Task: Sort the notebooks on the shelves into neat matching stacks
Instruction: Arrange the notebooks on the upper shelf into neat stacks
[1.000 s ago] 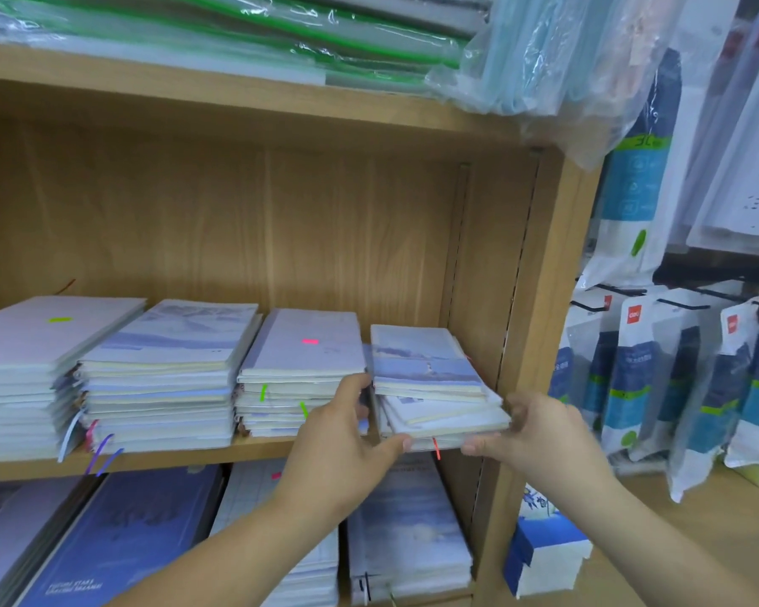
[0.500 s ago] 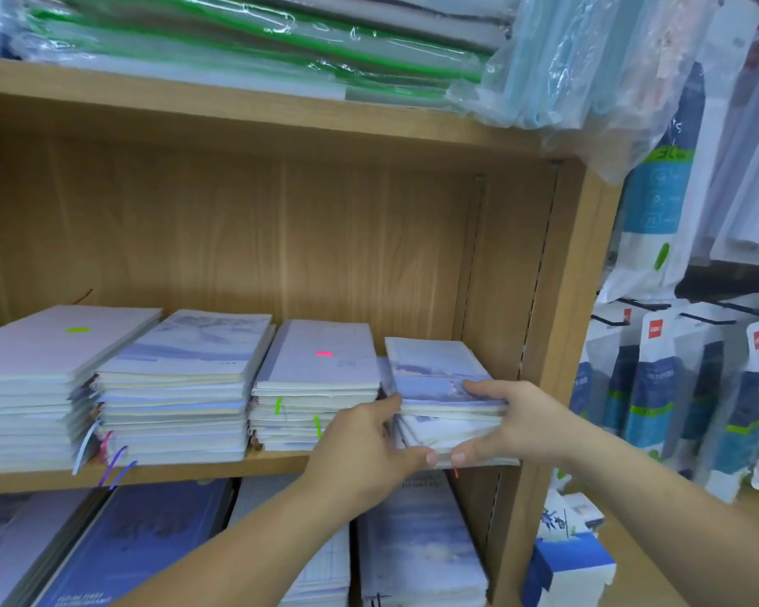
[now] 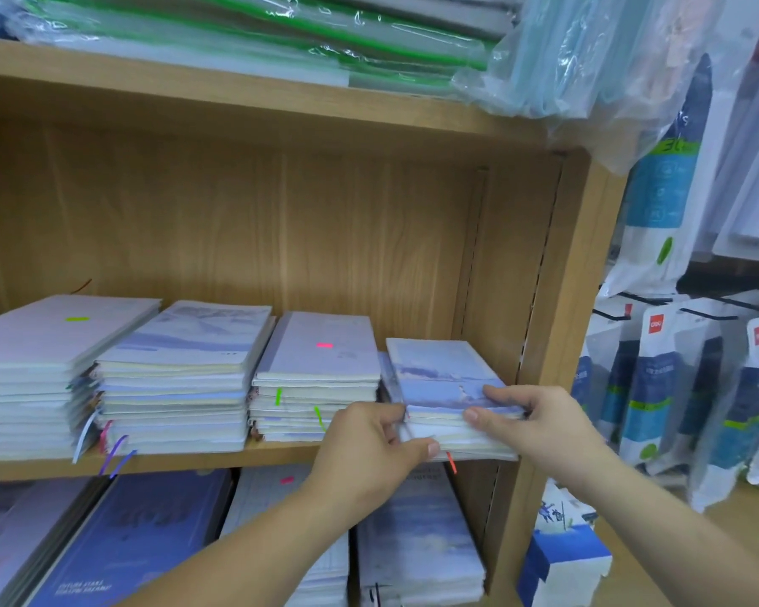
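Head view: left hand [image 3: 369, 449] and right hand [image 3: 540, 427] both pinch the rightmost notebook stack [image 3: 439, 378] at its front edge.

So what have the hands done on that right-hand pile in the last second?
The right hand rose from the pile's lower right corner and now pinches its top notebooks at the front edge. The left hand stays gripping the pile's left front corner. The pink-tagged stack beside it lies unmoved.
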Demonstrator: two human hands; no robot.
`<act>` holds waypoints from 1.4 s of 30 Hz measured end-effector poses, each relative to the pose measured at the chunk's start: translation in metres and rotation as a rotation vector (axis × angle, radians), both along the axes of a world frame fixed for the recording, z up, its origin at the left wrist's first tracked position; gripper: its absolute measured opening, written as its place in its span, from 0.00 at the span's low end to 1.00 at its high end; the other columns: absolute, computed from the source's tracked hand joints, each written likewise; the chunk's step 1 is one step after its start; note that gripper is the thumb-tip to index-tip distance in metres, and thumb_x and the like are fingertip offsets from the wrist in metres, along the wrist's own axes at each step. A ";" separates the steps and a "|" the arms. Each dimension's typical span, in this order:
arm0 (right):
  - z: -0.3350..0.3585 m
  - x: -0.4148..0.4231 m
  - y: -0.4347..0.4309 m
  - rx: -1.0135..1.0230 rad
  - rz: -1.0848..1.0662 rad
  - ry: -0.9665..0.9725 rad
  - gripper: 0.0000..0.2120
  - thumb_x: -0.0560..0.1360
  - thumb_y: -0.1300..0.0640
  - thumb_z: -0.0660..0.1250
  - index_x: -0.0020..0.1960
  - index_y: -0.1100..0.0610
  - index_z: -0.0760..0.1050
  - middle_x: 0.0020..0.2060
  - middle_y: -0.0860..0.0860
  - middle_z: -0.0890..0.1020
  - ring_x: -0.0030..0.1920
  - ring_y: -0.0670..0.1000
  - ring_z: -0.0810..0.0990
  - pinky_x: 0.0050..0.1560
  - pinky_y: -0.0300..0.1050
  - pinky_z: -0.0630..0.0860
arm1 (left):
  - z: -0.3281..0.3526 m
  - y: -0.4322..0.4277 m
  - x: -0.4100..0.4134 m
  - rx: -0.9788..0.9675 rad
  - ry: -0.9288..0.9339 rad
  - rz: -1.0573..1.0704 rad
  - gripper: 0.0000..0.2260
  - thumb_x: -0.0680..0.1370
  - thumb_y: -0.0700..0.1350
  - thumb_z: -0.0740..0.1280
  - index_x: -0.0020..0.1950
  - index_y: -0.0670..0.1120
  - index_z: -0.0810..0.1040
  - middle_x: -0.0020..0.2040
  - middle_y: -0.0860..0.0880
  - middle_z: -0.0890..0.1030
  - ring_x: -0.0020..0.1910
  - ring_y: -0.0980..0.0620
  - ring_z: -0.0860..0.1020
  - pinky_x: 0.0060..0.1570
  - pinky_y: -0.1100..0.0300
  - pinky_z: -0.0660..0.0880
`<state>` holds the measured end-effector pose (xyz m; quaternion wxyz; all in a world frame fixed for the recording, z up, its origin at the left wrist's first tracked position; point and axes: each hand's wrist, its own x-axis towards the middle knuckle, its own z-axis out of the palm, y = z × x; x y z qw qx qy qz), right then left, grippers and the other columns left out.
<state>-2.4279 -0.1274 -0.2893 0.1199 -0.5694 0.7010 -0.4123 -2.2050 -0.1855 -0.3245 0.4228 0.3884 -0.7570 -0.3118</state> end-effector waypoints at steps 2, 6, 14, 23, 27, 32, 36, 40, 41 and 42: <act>-0.003 0.002 0.006 -0.033 -0.038 -0.015 0.29 0.65 0.36 0.79 0.62 0.48 0.84 0.59 0.40 0.83 0.58 0.41 0.78 0.52 0.34 0.72 | -0.005 0.002 0.000 -0.025 0.011 0.052 0.12 0.72 0.52 0.79 0.34 0.50 0.80 0.24 0.56 0.65 0.27 0.59 0.64 0.31 0.63 0.62; -0.007 0.005 0.016 -0.044 -0.044 0.012 0.29 0.64 0.39 0.81 0.62 0.47 0.84 0.43 0.39 0.79 0.39 0.39 0.74 0.36 0.26 0.67 | -0.005 0.004 0.005 -0.023 0.058 0.106 0.08 0.71 0.53 0.80 0.45 0.52 0.86 0.26 0.60 0.74 0.29 0.63 0.72 0.34 0.69 0.68; -0.007 0.014 0.012 -0.092 -0.116 -0.077 0.28 0.60 0.42 0.84 0.56 0.53 0.86 0.51 0.43 0.84 0.52 0.42 0.80 0.44 0.30 0.70 | 0.008 -0.011 0.006 -0.165 -0.107 0.057 0.17 0.79 0.60 0.67 0.43 0.48 0.82 0.26 0.54 0.67 0.28 0.55 0.66 0.31 0.57 0.63; 0.002 0.002 0.018 0.139 0.171 -0.135 0.30 0.59 0.53 0.87 0.57 0.49 0.80 0.44 0.39 0.87 0.44 0.38 0.85 0.41 0.30 0.77 | 0.014 -0.010 0.010 -0.030 -0.342 0.011 0.17 0.72 0.62 0.76 0.34 0.54 0.75 0.26 0.59 0.76 0.27 0.64 0.73 0.27 0.71 0.65; 0.007 -0.004 0.007 0.215 0.260 -0.287 0.34 0.58 0.59 0.87 0.61 0.51 0.78 0.49 0.43 0.88 0.50 0.42 0.86 0.48 0.33 0.77 | 0.013 -0.019 0.003 0.125 -0.232 -0.090 0.10 0.73 0.59 0.77 0.42 0.56 0.79 0.28 0.64 0.78 0.26 0.68 0.75 0.30 0.74 0.68; 0.011 -0.010 -0.004 0.244 0.275 -0.250 0.39 0.57 0.64 0.87 0.64 0.50 0.76 0.50 0.45 0.88 0.51 0.44 0.86 0.47 0.34 0.79 | 0.011 -0.017 -0.005 0.107 -0.294 -0.087 0.17 0.76 0.61 0.73 0.59 0.53 0.82 0.45 0.57 0.82 0.34 0.60 0.76 0.43 0.62 0.78; 0.005 -0.012 -0.005 0.228 0.268 -0.245 0.37 0.60 0.62 0.87 0.65 0.51 0.77 0.51 0.44 0.88 0.52 0.44 0.86 0.48 0.34 0.79 | 0.013 -0.013 -0.005 0.089 -0.324 -0.056 0.14 0.76 0.62 0.72 0.56 0.55 0.82 0.43 0.58 0.81 0.36 0.58 0.78 0.39 0.67 0.74; 0.014 -0.015 -0.002 0.241 0.180 -0.041 0.26 0.58 0.49 0.87 0.52 0.51 0.82 0.41 0.41 0.87 0.42 0.40 0.84 0.41 0.33 0.76 | 0.026 -0.004 0.002 -0.067 -0.413 0.056 0.16 0.74 0.62 0.74 0.47 0.58 0.70 0.39 0.65 0.72 0.39 0.62 0.73 0.32 0.74 0.67; 0.017 -0.015 -0.001 0.252 0.150 0.009 0.23 0.58 0.46 0.87 0.48 0.51 0.83 0.36 0.41 0.86 0.37 0.39 0.83 0.37 0.33 0.75 | 0.028 -0.003 0.001 -0.113 -0.450 0.069 0.19 0.73 0.65 0.74 0.52 0.57 0.70 0.44 0.63 0.75 0.43 0.60 0.76 0.35 0.72 0.67; 0.019 -0.015 -0.002 0.268 0.135 0.039 0.20 0.60 0.43 0.86 0.44 0.51 0.83 0.31 0.41 0.84 0.32 0.38 0.80 0.33 0.32 0.72 | 0.030 -0.004 -0.001 -0.135 -0.499 0.082 0.24 0.73 0.67 0.72 0.58 0.53 0.72 0.50 0.59 0.79 0.50 0.55 0.79 0.40 0.66 0.72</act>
